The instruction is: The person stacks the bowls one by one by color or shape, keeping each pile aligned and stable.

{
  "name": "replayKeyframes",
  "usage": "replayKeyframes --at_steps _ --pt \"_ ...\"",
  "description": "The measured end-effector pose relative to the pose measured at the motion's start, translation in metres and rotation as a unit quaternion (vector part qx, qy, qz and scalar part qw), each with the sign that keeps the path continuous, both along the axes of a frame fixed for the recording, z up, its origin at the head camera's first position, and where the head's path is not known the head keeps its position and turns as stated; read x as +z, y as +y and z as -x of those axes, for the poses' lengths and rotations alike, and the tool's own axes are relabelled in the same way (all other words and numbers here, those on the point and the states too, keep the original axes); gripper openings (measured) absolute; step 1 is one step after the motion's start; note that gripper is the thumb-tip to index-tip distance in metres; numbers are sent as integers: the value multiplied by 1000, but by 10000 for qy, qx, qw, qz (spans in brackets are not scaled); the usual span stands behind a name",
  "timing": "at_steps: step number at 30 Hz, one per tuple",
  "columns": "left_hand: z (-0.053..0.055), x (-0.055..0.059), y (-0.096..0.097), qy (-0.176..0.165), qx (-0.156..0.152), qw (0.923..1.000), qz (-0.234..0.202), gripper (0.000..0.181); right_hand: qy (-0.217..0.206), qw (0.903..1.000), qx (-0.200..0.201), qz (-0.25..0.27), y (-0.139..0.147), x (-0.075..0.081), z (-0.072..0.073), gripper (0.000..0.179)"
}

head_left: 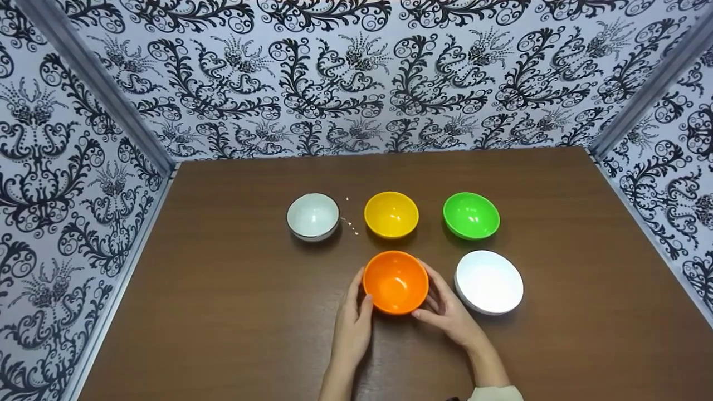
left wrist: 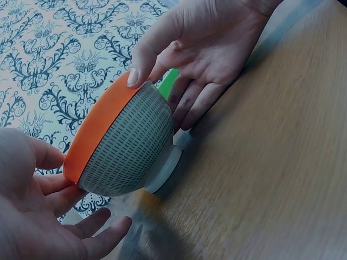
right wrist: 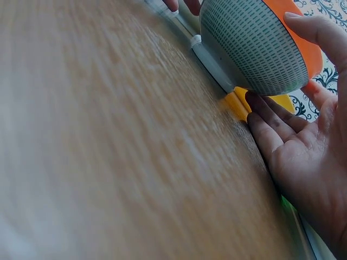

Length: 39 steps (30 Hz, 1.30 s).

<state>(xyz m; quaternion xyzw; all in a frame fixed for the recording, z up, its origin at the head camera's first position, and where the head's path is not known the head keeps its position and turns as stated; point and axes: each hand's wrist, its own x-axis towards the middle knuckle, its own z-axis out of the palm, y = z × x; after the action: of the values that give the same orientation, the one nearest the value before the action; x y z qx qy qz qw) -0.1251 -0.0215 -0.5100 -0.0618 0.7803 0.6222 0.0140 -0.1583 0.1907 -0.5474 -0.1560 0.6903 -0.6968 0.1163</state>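
An orange bowl [head_left: 396,282] sits inside a bowl with rows of small green dashes and a white foot [left wrist: 133,143]; only the orange upper band shows above the patterned one. My left hand [head_left: 353,323] holds the orange bowl at its left side, thumb and fingers at the rim. From the right, my right hand [head_left: 448,312] grips the same rim, its thumb on the orange band and its lower fingers spread beside the patterned bowl. The foot of the patterned bowl is at the brown table [head_left: 250,312].
Behind stand a pale bowl with a dark rim [head_left: 313,216], a yellow bowl [head_left: 391,215] and a green bowl [head_left: 471,216]. A white bowl [head_left: 489,282] stands just right of my right hand. Small light bits [head_left: 350,224] lie between the pale and yellow bowls. Patterned walls [head_left: 356,78] enclose the table.
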Motion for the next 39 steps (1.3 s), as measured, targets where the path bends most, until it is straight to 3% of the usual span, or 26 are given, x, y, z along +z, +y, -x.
replayKeyframes --at_steps 14,32,39 --pt "0 -2 0 -39 91 9999 -40 51 51 10000 -1 25 0 -2 -1 92" --pt "0 -3 -8 183 167 9997 10 50 44 10000 52 -61 0 -1 -1 92" --pt "1 -4 -11 200 243 9994 118 49 230 9997 69 -29 0 -3 -1 93"
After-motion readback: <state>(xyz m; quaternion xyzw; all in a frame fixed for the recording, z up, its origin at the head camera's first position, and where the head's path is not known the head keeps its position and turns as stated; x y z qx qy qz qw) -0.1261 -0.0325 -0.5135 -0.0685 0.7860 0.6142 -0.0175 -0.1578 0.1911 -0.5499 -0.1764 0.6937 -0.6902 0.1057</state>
